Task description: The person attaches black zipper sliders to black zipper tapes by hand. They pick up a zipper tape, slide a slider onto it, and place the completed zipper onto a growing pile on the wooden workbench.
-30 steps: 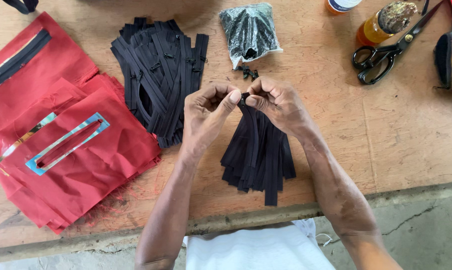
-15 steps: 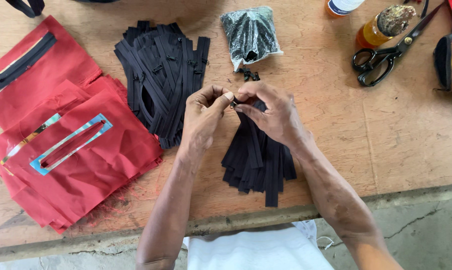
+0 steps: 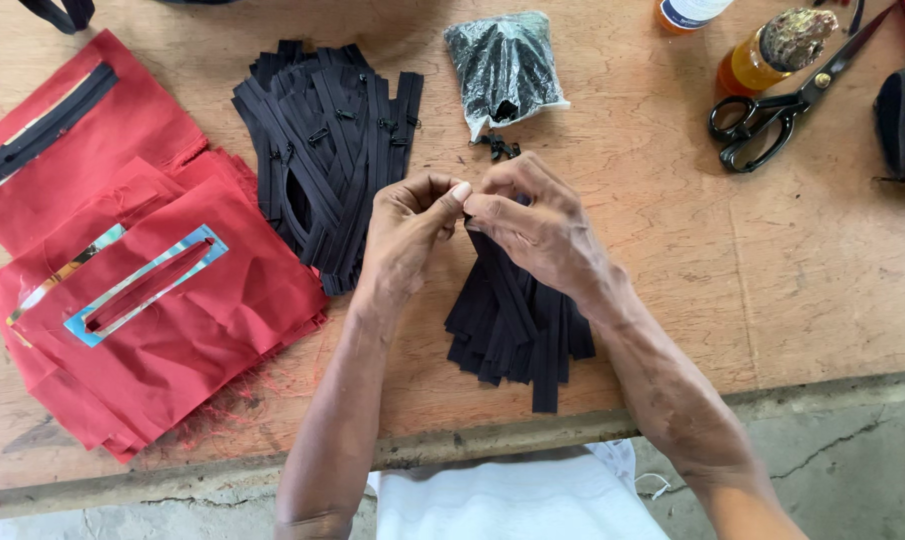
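Both hands have drifted slightly left, pinching closer. My left hand (image 3: 408,235) and right hand (image 3: 533,225) are closed on the top of one black zipper strip (image 3: 518,320) above the table (image 3: 673,330); keep the strip end steady, fingertips tight.

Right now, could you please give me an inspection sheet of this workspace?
Surface: worn wooden table, front edge chipped.
Job's things: bunch of black zipper strips under the hands; larger black zipper pile to the left; clear bag of small black parts, a few loose beside it.
Clutter: red fabric pieces with slot openings, black scissors, amber bottle.
Grips: left hand and right hand meet fingertip to fingertip over a strip's upper end.
Cables: nothing seen.
Surroundings: concrete floor.
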`<state>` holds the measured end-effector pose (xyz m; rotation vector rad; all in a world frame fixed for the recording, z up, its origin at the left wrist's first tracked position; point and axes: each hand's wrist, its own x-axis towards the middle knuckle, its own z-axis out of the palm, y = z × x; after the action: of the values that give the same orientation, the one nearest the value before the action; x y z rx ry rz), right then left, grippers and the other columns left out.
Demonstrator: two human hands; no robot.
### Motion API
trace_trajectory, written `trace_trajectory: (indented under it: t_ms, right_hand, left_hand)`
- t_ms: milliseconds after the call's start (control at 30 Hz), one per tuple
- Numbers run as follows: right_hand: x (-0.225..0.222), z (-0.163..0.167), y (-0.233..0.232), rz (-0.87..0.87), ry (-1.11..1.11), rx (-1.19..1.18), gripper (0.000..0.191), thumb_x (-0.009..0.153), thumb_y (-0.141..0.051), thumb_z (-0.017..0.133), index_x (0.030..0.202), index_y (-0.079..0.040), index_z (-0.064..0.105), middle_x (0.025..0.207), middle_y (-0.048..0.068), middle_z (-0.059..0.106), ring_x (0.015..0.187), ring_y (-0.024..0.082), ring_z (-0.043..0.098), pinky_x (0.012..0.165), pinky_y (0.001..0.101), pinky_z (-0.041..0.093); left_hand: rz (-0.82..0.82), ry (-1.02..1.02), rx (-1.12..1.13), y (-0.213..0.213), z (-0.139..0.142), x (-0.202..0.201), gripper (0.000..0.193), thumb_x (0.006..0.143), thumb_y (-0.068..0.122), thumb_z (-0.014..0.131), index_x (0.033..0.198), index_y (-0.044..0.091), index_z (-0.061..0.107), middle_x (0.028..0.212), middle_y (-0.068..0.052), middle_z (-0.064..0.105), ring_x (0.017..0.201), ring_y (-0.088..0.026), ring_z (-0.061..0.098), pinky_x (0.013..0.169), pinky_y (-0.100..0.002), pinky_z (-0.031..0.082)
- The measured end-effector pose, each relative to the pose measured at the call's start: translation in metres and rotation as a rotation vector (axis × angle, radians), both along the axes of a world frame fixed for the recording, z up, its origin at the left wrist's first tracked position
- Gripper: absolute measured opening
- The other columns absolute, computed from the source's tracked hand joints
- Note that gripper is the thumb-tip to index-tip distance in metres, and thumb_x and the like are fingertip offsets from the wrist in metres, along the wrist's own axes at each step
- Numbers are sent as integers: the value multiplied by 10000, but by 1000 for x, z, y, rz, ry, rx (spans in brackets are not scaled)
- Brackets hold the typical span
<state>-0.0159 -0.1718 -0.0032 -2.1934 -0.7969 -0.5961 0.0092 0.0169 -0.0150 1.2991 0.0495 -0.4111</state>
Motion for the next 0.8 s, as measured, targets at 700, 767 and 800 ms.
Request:
trace_trajectory:
  t_ms: [700,767,800]
  right_hand:
    - [-12,1,15,-7,287,269,189,1133,-179,579,1016,-31,576,961,55,604,822,138,602,684,314,518]
    - [-10,-4,15,-85,426,332,209,1095,-214,604,983,-38,609,827,17,608,682,103,541,573,283,454]
    - [-9,-7,14,-123,496,362,219,1076,-232,616,967,-42,626,759,-1,610,612,88,509,517,270,421]
  left_hand:
    - [44,-271,142,2,-5,1,232,1063,242,635,1029,19,686,873,18,649,781,-28,559,682,-191,495]
    - [59,-84,-58,2,-3,2,327,1066,318,575,1106,19,701,915,0,666,776,-66,585,671,-214,511]
    - [52,31,-130,1,-2,1,392,1061,373,536,1104,11,682,921,-26,675,796,-99,616,679,-247,544]
